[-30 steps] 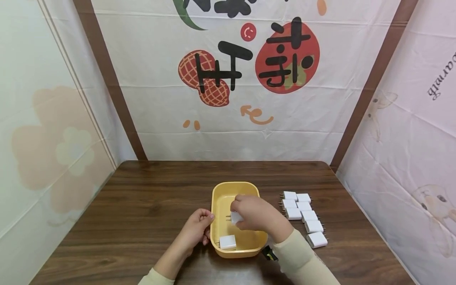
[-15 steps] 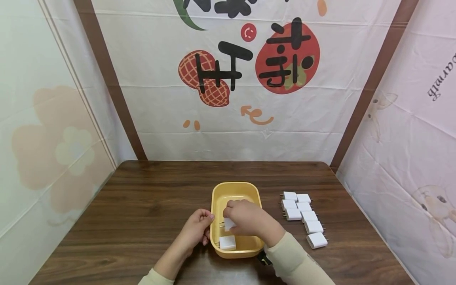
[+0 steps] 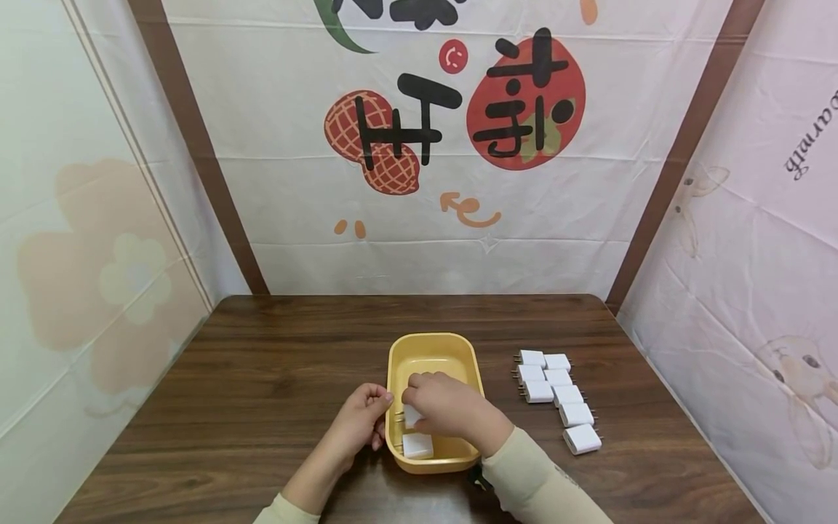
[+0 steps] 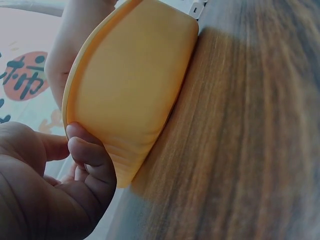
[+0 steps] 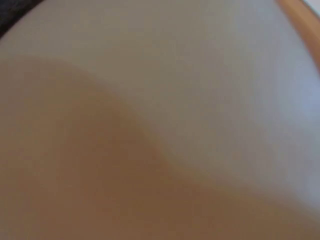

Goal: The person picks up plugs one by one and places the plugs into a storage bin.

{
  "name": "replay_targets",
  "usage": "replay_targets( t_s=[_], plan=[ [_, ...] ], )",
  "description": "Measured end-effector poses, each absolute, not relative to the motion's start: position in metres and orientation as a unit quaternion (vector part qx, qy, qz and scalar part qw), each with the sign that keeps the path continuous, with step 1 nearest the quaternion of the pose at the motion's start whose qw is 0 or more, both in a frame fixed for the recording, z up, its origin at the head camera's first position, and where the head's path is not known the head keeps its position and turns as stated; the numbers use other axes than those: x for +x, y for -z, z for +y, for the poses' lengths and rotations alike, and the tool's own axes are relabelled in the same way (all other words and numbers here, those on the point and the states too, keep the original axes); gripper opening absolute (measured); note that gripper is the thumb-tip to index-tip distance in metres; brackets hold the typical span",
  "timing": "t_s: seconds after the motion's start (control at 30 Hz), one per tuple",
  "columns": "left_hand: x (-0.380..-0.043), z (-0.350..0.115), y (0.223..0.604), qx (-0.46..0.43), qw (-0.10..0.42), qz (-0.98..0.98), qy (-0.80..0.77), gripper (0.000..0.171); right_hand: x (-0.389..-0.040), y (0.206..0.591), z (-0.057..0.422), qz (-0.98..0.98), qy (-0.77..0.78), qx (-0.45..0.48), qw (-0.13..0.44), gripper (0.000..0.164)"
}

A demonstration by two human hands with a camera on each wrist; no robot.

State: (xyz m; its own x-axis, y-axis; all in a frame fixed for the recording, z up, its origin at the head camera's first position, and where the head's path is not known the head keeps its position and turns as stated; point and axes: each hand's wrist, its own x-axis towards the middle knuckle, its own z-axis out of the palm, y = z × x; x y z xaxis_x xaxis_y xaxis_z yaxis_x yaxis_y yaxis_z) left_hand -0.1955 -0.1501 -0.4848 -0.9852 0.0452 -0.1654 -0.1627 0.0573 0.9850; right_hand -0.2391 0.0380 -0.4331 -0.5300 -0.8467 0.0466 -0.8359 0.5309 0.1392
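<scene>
From where I'm standing, the left hand (image 3: 358, 421)'s got the rim of a yellow tub (image 3: 432, 348) pinched, and the right hand (image 3: 452, 411)'s pinching a white plug (image 3: 412, 416) down inside it, just beyond another plug (image 3: 417, 445). Eight more white plugs (image 3: 567, 395) sit bunched on the wood-grain counter (image 3: 294, 356), off to the right.

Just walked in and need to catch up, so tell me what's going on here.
A person's left hand holds a yellow tray by its left rim. Their right hand holds a white plug inside the tray, just beyond a second plug lying there. Eight more plugs sit on the wooden table, right of the tray.
</scene>
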Motion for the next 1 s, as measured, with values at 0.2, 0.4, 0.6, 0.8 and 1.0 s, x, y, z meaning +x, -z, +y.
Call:
replay_targets(
  t_s=[0.2, 0.4, 0.6, 0.8, 1.0],
  plan=[
    [-0.195, -0.151, 0.485, -0.037, 0.075, 0.722, -0.687, 0.023, -0.239, 0.438, 0.035, -0.869, 0.054, 0.487, 0.063, 0.03],
    [-0.195, -0.151, 0.485, -0.036, 0.076, 0.723, -0.685, 0.024, -0.238, 0.44, 0.035, -0.869, 0.057, 0.488, 0.064, 0.026],
    [-0.193, -0.151, 0.484, -0.036, 0.073, 0.728, -0.681, 0.025, -0.239, 0.448, 0.034, -0.869, 0.062, 0.485, 0.07, 0.025],
    [-0.193, -0.151, 0.484, -0.032, 0.071, 0.728, -0.681, 0.024, -0.239, 0.449, 0.034, -0.869, 0.058, 0.487, 0.064, 0.026],
    [-0.194, -0.151, 0.485, -0.031, 0.07, 0.727, -0.682, 0.024, -0.239, 0.45, 0.034, -0.869, 0.059, 0.489, 0.054, 0.029]
  ],
)
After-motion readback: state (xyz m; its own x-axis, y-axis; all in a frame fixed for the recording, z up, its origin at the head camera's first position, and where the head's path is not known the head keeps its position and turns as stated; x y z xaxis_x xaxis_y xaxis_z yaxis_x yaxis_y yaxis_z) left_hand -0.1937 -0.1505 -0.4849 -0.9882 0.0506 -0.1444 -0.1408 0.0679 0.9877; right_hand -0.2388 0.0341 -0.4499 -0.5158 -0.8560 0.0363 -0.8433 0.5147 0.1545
